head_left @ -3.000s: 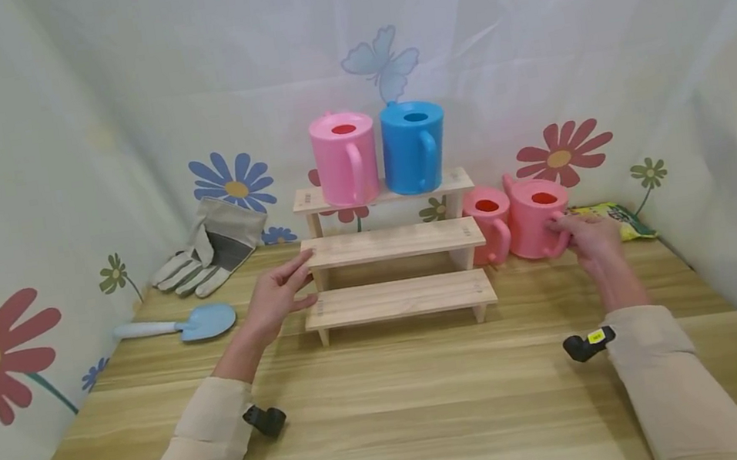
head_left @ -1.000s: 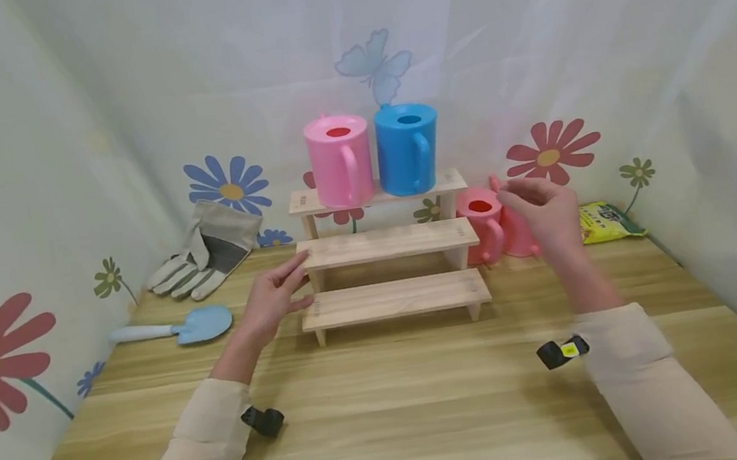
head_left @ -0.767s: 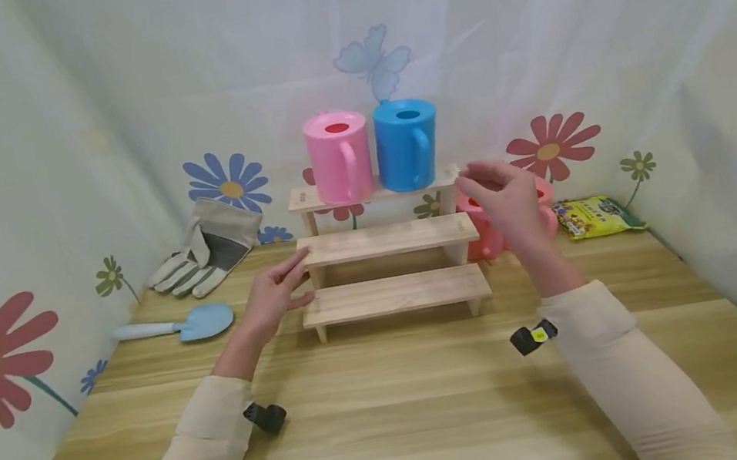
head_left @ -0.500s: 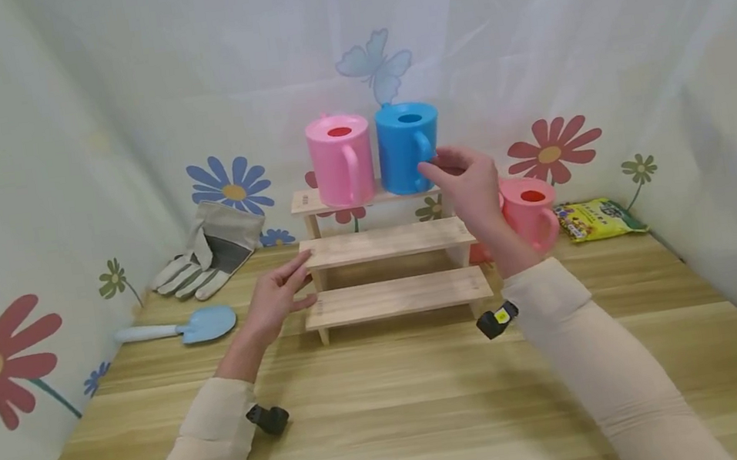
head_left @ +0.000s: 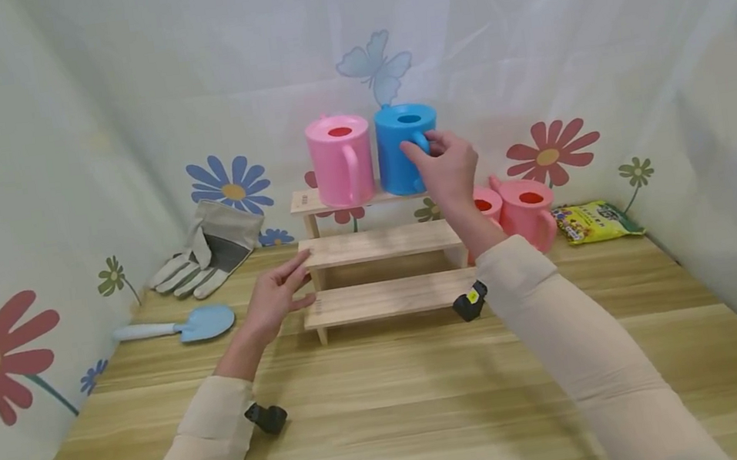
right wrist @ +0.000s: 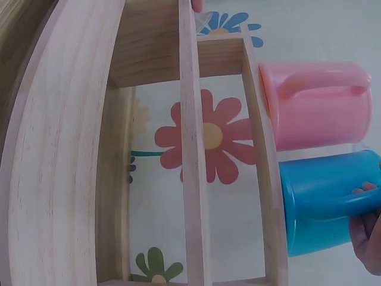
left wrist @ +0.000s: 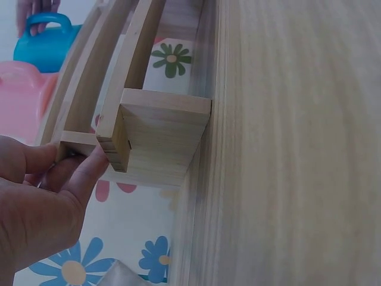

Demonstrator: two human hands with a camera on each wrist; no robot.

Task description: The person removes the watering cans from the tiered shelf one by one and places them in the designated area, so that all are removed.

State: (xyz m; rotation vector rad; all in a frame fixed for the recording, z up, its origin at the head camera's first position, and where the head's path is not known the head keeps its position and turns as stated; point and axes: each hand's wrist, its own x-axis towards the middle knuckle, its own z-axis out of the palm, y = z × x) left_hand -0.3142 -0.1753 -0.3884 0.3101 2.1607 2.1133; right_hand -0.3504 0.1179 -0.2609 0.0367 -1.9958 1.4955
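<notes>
A wooden three-step stand (head_left: 384, 243) stands on the table. On its top step are a pink watering can (head_left: 333, 163) and, to its right, a blue watering can (head_left: 394, 150). My right hand (head_left: 450, 172) holds the blue can's handle, thumb on the near side; in the right wrist view fingers (right wrist: 364, 229) reach behind that handle. The can still sits on the step. At the stand's left end my left hand (head_left: 273, 301) grips the middle step, thumb and fingers (left wrist: 89, 173) around its end in the left wrist view.
Two more pink watering cans (head_left: 525, 211) stand on the table right of the stand, one partly hidden by my right arm. A yellow packet (head_left: 594, 222) lies beyond them. Work gloves (head_left: 217, 246) and a light-blue trowel (head_left: 202, 324) lie on the left.
My right hand has let go of a pink watering can on the right and moved up and left to the blue can's handle. The left hand has stayed on the stand.
</notes>
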